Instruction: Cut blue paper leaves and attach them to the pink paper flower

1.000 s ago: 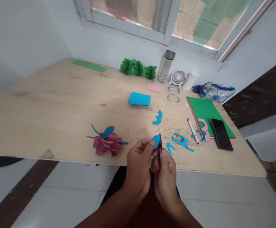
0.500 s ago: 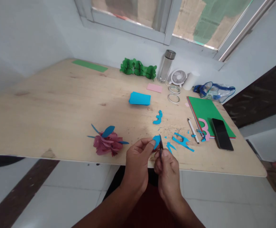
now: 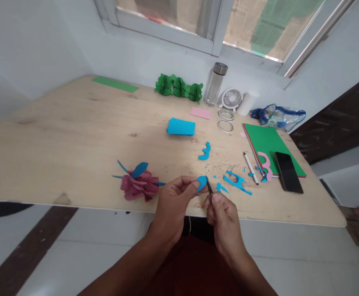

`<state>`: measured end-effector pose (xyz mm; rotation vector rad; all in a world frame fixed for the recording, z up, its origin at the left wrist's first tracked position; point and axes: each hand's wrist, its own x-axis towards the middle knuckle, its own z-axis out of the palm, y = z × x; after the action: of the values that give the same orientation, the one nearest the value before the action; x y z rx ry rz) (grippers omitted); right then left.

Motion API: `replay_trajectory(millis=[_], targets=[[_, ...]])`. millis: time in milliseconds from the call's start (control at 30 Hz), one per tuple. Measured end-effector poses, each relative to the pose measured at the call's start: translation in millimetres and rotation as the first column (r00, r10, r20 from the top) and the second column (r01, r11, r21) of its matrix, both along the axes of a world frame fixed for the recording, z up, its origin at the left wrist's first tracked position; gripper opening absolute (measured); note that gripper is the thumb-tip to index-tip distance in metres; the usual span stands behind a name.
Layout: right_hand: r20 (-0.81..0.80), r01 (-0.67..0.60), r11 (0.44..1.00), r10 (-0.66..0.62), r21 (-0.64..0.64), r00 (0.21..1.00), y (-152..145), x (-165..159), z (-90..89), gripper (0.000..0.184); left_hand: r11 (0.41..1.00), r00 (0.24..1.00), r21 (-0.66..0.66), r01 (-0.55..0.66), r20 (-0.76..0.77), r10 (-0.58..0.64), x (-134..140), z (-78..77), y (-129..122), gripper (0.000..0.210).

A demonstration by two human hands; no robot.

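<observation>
Pinched between the thumb and fingers of my left hand (image 3: 179, 193) is a small blue paper leaf (image 3: 202, 183). My right hand (image 3: 224, 211) is closed around dark scissors (image 3: 209, 187), whose blades touch or nearly touch the leaf's right edge; the handles are mostly hidden by my fingers. Left of my hands lies a dark pink paper flower (image 3: 139, 186) with blue paper leaves (image 3: 140, 169) sticking out of it. Blue paper scraps (image 3: 237, 181) lie just right of the scissors, and a wavy blue offcut (image 3: 205, 151) is beyond them.
Farther back are a blue paper stack (image 3: 181, 127), a pink sheet (image 3: 200, 112), tape rolls (image 3: 225, 126), a glass bottle (image 3: 215, 84), a small fan (image 3: 231, 98) and green paper shapes (image 3: 178, 87). On the right are a white pen (image 3: 251, 167), green sheets (image 3: 267, 142) and a phone (image 3: 288, 172).
Both hands have turned and drawn slightly apart at the wrists. The scissors now tilt more to the left, and the leaf has shifted a little left with my left hand.
</observation>
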<state>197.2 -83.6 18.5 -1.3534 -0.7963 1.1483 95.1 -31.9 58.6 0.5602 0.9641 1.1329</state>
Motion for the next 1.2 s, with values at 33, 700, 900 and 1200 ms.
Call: replay_trajectory(millis=[33, 700, 900, 1200], targets=[[0.007, -0.007, 1.000, 0.007, -0.012, 1.000, 0, 2, 0.1, 0.042, 1.000, 1.000, 0.008, 0.007, -0.009, -0.007, -1, 0.3, 1, 0.010], [0.020, -0.117, 0.992, 0.118, -0.053, 0.993, -4, 19, 2.3, 0.041, 0.971, 0.957, 0.095, 0.220, -0.216, -0.196, -18, 5.2, 8, 0.011], [0.032, -0.183, 0.982, 0.185, -0.045, 0.982, -3, 23, 4.9, 0.041, 0.954, 0.938, 0.095, 0.283, -0.234, -0.255, -20, 7.6, 10, 0.010], [0.052, -0.199, 0.979, 0.201, -0.035, 0.978, -2, 24, 7.8, 0.042, 0.928, 0.908, 0.101, 0.359, -0.266, -0.323, -22, 5.9, 13, 0.010]])
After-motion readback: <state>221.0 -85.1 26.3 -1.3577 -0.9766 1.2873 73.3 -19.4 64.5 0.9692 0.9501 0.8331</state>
